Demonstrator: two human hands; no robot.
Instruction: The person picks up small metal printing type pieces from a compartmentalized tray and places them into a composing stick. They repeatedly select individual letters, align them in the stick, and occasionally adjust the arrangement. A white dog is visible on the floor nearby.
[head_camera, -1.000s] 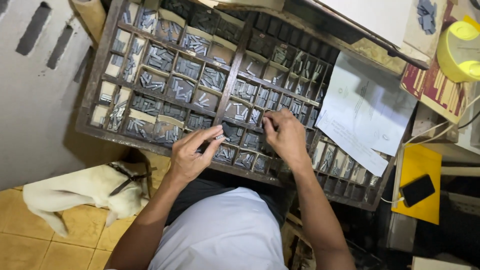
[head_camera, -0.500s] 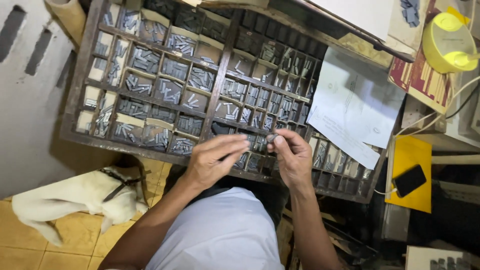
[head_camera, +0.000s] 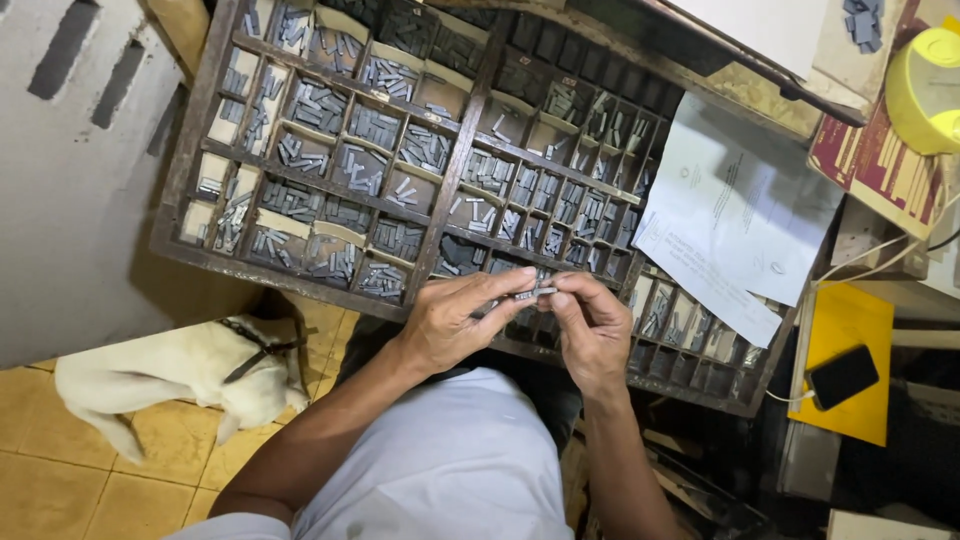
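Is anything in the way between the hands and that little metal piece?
No. The left hand and right hand both already pinch the small metal piece at their fingertips, just above the wooden tray.

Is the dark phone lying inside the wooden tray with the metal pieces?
No, the dark phone lies on a yellow sheet, right of the wooden tray.

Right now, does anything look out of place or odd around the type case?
Yes: a white dog stands on the tiled floor under the wooden type case, and paper sheets lie across some compartments on its right side.
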